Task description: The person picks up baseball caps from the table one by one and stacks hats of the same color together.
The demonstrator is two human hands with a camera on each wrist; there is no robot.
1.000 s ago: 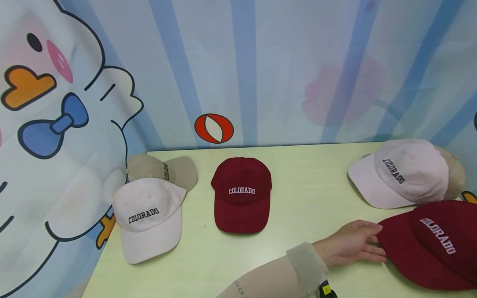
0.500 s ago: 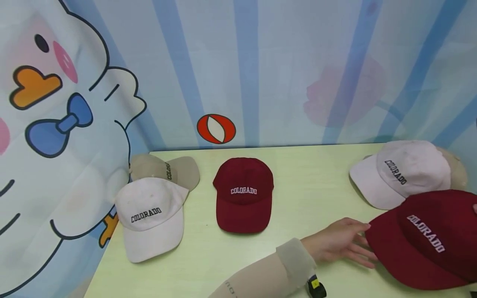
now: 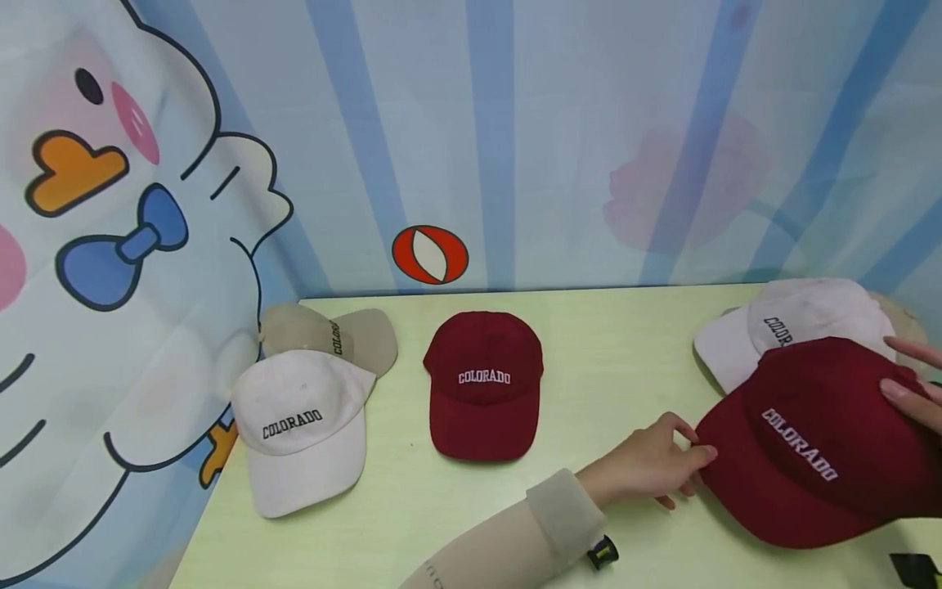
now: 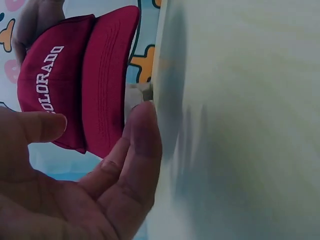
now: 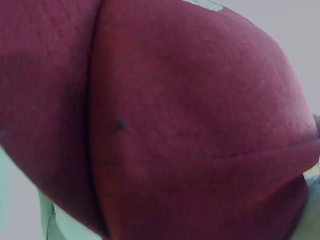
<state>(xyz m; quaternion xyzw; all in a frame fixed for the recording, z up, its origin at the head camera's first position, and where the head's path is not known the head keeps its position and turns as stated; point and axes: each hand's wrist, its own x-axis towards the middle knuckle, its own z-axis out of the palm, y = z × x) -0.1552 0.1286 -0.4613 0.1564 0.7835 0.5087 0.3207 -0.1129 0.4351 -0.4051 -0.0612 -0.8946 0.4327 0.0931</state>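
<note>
A dark red baseball cap (image 3: 832, 409) with COLORADO lettering is raised off the table at the right of the head view. My left hand (image 3: 643, 465) pinches the left edge of its brim, and in the left wrist view the thumb (image 4: 47, 127) lies on the crown's side of the brim with the fingers opposite. On the far side, my right hand (image 3: 916, 402) holds the crown, partly cut off by the frame edge. The cap's red cloth (image 5: 200, 100) fills the right wrist view, hiding the right fingers there.
A second dark red cap (image 3: 483, 384) rests mid-table. At left, a white cap (image 3: 302, 433) overlaps a beige cap (image 3: 368, 339). Behind the held cap lie a white cap (image 3: 817, 311) and a mostly hidden beige cap (image 3: 908, 321). A printed curtain (image 3: 559, 147) backs the table (image 3: 611, 352).
The dark red cap has risen and shifted left, now covering part of the white cap behind. My right hand has come into view on its crown; my left hand has curled onto the brim.
</note>
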